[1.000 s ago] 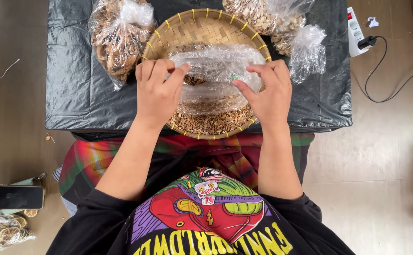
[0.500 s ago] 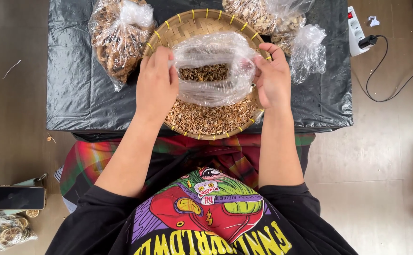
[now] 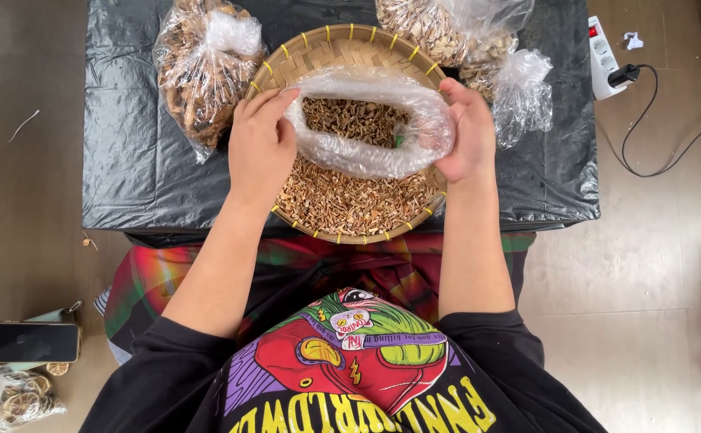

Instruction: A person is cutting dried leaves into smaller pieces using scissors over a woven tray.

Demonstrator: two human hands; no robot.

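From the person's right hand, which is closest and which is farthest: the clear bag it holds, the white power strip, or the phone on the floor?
Measured from the right hand in the head view:
1. Clear bag: in its grip, over the woven basket.
2. White power strip: on the floor, off to the right.
3. Phone: on the floor, far left, past the left hand.

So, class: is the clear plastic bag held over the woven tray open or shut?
Open. Both hands, left hand and right hand, spread the clear plastic bag mouth wide, showing brown dried pieces inside.
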